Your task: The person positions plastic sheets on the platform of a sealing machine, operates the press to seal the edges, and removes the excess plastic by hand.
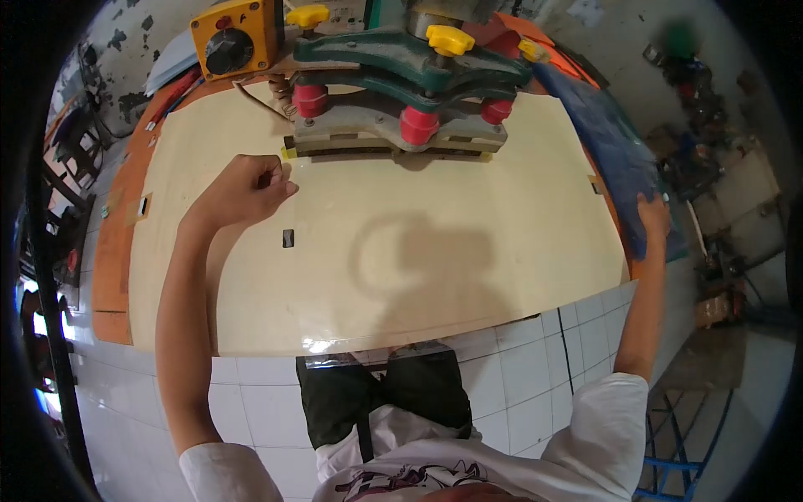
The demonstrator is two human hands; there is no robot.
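Note:
My left hand (249, 191) is over the left part of the cream board (535, 209), its fingers curled in a loose fist. Whatever lies inside the fist, if anything, is hidden. Just below it on the board rests a small dark rectangular piece (288, 238). Off to the right, my right hand (655, 216) has its fingers closed at the outer edge of a blue plastic sheet (606, 125). In front of me at the board's far side stands a press head (401, 130) with a green frame, red cushions and yellow knobs.
A yellow control box (234, 38) with a dark dial stands at the back left. An orange base board (113, 276) shows beneath the cream one. Clear film (376, 356) overhangs the front edge. Blue metal bars (682, 456) are at the lower right.

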